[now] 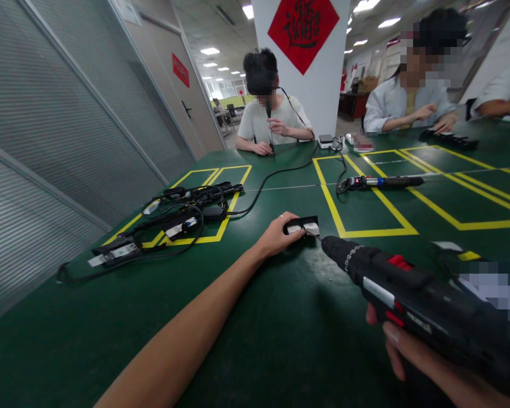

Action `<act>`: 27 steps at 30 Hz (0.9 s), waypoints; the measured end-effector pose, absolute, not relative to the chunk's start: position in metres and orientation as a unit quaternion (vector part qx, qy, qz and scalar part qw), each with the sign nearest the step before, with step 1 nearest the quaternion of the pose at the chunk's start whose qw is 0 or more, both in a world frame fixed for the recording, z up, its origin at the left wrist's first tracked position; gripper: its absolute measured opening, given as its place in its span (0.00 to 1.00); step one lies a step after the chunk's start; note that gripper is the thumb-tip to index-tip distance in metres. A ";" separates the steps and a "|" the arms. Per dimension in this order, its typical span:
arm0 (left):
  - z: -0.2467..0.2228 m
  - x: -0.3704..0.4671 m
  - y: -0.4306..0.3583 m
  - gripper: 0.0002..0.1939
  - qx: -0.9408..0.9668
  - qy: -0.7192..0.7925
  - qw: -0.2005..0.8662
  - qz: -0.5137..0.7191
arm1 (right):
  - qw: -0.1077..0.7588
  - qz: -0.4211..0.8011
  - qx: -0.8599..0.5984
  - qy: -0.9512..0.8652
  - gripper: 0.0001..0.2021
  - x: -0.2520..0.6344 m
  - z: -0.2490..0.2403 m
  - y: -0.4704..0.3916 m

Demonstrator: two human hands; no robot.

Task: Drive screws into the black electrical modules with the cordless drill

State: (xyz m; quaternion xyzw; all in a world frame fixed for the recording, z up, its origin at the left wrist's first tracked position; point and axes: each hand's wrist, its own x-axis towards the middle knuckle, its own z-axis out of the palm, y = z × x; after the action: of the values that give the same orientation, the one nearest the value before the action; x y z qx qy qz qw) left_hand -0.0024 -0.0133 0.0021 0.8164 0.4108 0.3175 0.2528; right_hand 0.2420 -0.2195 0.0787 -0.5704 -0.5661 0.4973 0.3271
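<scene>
My left hand (276, 235) is closed around the left end of a small black rectangular piece (311, 220) with a white face, resting on the green table. In my right hand (427, 354) is a black and red power drill (382, 279), its fingers wrapped beneath the body. The drill points left, and its thin bit (316, 235) reaches the right end of the black piece. Whether the tip touches a screw is too small to tell. The grip of the drill is mostly out of sight in the dark lower right.
Black power strips with cords (187, 218) lie at the left. An electric screwdriver (385, 182) lies beyond the drill inside yellow tape (378, 232). A cord (272, 173) crosses the table (259, 340). Across sit a co-worker in a headset (276, 116) and another in pale blue (382, 110).
</scene>
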 end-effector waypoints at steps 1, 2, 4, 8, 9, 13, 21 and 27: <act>0.003 -0.002 -0.014 0.17 0.818 0.408 0.251 0.318 | 0.324 0.481 -0.581 -0.571 0.10 0.243 0.078 -0.220; 0.003 -0.002 -0.014 0.17 0.820 0.405 0.250 0.319 | 0.324 0.461 -0.588 -0.580 0.10 0.243 0.077 -0.220; 0.004 -0.001 -0.015 0.17 0.822 0.401 0.248 0.320 | 0.325 0.427 -0.598 -0.595 0.12 0.245 0.074 -0.220; 0.003 -0.002 -0.015 0.17 0.825 0.396 0.242 0.324 | 0.314 0.452 -0.607 -0.573 0.10 0.245 0.072 -0.214; 0.003 -0.002 -0.015 0.17 0.825 0.395 0.241 0.324 | 0.310 0.473 -0.599 -0.567 0.09 0.245 0.071 -0.212; 0.003 -0.002 -0.015 0.17 0.825 0.397 0.241 0.323 | 0.315 0.524 -0.553 -0.566 0.14 0.244 0.065 -0.204; 0.005 -0.002 -0.017 0.16 0.830 0.389 0.240 0.321 | 0.330 0.537 -0.529 -0.568 0.16 0.246 0.063 -0.202; 0.003 -0.002 -0.017 0.17 0.827 0.394 0.242 0.320 | 0.339 0.539 -0.527 -0.563 0.10 0.250 0.063 -0.202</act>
State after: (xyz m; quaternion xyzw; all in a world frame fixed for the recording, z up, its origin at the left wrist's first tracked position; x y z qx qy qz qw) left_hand -0.0017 -0.0166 0.0032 0.8267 0.3944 0.3204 0.2415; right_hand 0.2502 -0.2024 0.0629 -0.5270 -0.5626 0.5393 0.3389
